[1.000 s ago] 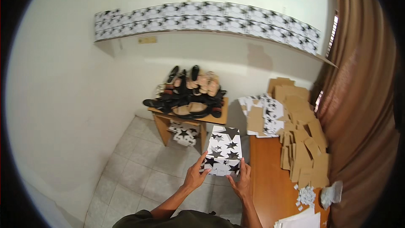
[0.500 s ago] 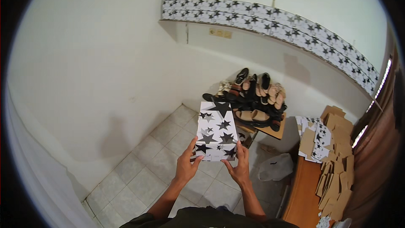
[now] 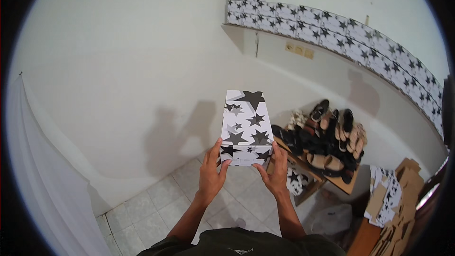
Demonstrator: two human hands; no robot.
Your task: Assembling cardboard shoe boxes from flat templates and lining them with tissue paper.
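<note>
A closed white shoebox point(image 3: 246, 123) printed with black and grey stars is held out in front of me, above the floor. My left hand point(image 3: 213, 173) grips its near left corner, thumb low on the end face and fingers along the side. On the near right corner my right hand point(image 3: 275, 170) clasps it the same way. What the box contains is hidden. Beyond it, to the right, sandals and shoes point(image 3: 327, 137) lie heaped on a small wooden table point(image 3: 348, 186).
A wall shelf point(image 3: 303, 41) at upper right carries a long row of similar star-printed boxes point(image 3: 310, 15). Flattened cardboard point(image 3: 400, 204) covers an orange-brown table point(image 3: 361, 237) at lower right. Near it a pale plastic bag point(image 3: 332, 219) rests on the floor. A white curtain point(image 3: 52, 175) hangs at left.
My view has swung left, so the shelf, the shoes and the cardboard sit further right. The shoebox is raised higher in view, still between both hands.
</note>
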